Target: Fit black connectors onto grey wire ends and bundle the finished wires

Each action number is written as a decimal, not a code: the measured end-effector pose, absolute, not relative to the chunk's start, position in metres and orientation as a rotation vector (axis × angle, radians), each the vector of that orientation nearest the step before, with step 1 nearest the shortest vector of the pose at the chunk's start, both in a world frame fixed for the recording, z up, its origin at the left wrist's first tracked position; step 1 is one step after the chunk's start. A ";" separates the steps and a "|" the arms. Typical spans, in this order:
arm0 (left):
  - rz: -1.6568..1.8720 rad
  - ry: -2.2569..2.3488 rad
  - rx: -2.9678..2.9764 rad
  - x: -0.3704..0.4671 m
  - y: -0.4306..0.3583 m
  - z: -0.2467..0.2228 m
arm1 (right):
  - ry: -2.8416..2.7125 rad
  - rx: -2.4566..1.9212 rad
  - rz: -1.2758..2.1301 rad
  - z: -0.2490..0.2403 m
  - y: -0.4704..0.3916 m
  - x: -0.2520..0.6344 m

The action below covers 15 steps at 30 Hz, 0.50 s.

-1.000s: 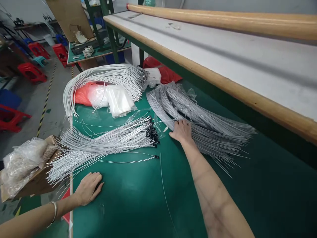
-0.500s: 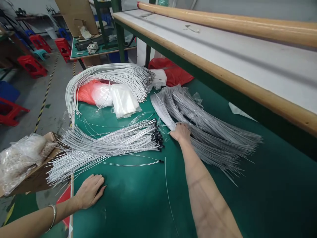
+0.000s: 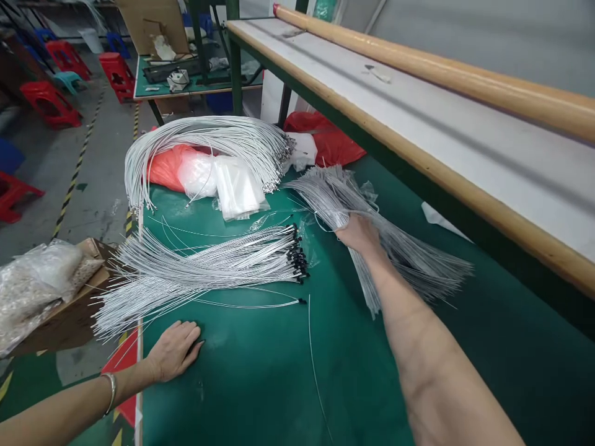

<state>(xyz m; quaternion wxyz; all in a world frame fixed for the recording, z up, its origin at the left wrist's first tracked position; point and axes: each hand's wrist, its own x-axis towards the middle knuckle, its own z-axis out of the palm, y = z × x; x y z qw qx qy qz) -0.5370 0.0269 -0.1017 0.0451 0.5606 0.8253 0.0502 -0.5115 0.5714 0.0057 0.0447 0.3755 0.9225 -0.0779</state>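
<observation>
Head view: green worktable (image 3: 251,390) beneath a wood-edged shelf (image 3: 418,166), strewn with bundled wire.
Right hand (image 3: 361,234): closed on the gray wire bundle (image 3: 418,251), with fingertips mostly buried from sight; well apart from the other hand.
Left hand (image 3: 173,352): palm down near the table's left edge, holding nothing visible, with thumb away from loosely bent fingers.
Tangle risk: possible snagging or crossing of strands if dragged by the gripped section alone, owing to long, slender lengths and loose ends; possible spilling of strands from a partial grip.
Bend risk: possible kinking if folded too sharply beside the hand.
Gray wires: fine, dull-silver and densely layered, fanning into uneven tips toward the right; angled downward in a separate swath just below the hand; lying on the table's right side, near the shelf.
Black-tipped wires (image 3: 209,263): spread at center-left, apart from the gray bundle.
White cables (image 3: 209,127): curved around clear plastic bags (image 3: 237,186) at the far side.
</observation>
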 end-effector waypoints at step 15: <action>0.085 2.505 1.691 -0.551 0.032 -0.110 | 2.665 1.545 0.233 0.115 0.456 -0.270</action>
